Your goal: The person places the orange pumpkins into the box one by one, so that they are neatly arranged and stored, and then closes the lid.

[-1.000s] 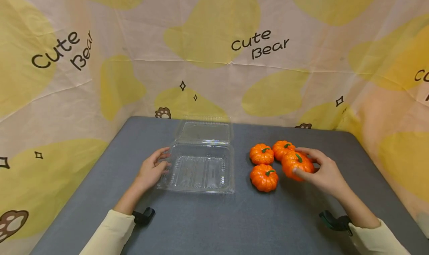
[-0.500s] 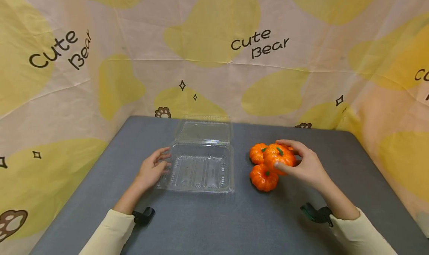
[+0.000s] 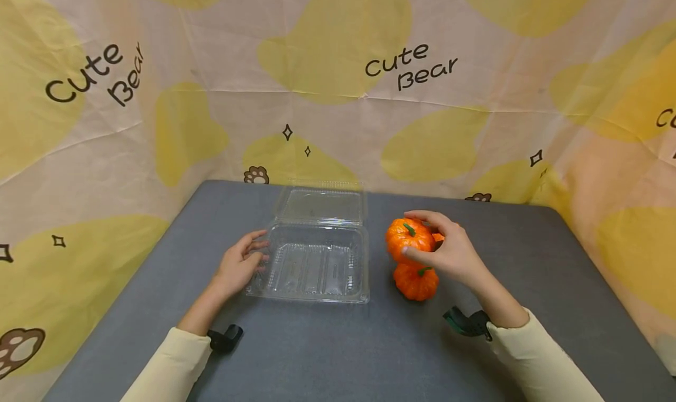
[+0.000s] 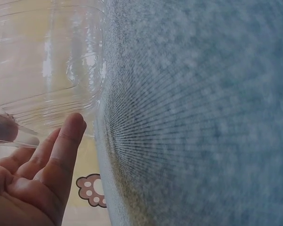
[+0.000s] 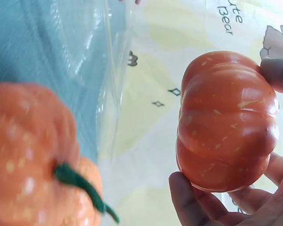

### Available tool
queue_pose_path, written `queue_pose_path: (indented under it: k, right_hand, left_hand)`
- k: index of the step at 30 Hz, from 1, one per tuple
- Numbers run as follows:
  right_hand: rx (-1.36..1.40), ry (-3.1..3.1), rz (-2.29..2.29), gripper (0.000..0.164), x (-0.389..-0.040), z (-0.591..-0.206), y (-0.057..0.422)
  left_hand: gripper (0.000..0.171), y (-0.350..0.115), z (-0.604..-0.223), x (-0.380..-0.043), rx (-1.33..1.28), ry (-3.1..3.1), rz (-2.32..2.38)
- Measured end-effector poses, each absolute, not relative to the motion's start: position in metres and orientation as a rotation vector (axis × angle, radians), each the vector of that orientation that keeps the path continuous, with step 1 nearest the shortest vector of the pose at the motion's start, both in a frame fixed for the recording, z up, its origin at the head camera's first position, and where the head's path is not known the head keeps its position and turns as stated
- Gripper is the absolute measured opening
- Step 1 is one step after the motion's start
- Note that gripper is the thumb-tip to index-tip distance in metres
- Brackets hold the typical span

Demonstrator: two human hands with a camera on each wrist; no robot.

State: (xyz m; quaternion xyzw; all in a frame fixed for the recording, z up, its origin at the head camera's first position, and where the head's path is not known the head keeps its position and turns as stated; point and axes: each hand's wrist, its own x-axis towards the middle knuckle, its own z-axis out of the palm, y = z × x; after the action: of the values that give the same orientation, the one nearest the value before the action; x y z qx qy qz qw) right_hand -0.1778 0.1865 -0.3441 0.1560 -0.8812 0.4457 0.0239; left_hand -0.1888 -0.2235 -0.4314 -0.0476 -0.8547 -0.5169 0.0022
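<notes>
My right hand grips an orange toy pumpkin with a green stem, fingers on its far side and thumb on its near side. The right wrist view shows this held pumpkin raised, with other pumpkins lower at left. Below it in the head view sits another pumpkin on the table; one more pumpkin shows partly behind the hand, and the rest is hidden. At the left side of a clear plastic clamshell box, my left hand touches the rim with its fingers extended.
The box's lid lies folded back toward the far edge of the grey table. A patterned cloth printed with lettering hangs behind and along both sides. Black straps sit at the wrists.
My right hand has carried the held pumpkin leftward and slightly away, over the other pumpkins and closer to the box. The left hand and the box have stayed put.
</notes>
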Motion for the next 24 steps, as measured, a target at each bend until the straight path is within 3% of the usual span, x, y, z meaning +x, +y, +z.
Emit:
queue_pose_path:
  k: [24]
  right_hand:
    - [0.583,-2.671,1.517,0.058,-0.192,-0.361,0.101]
  left_hand:
    - [0.052,-0.222,-0.425,-0.185,-0.134,-2.692,-1.658]
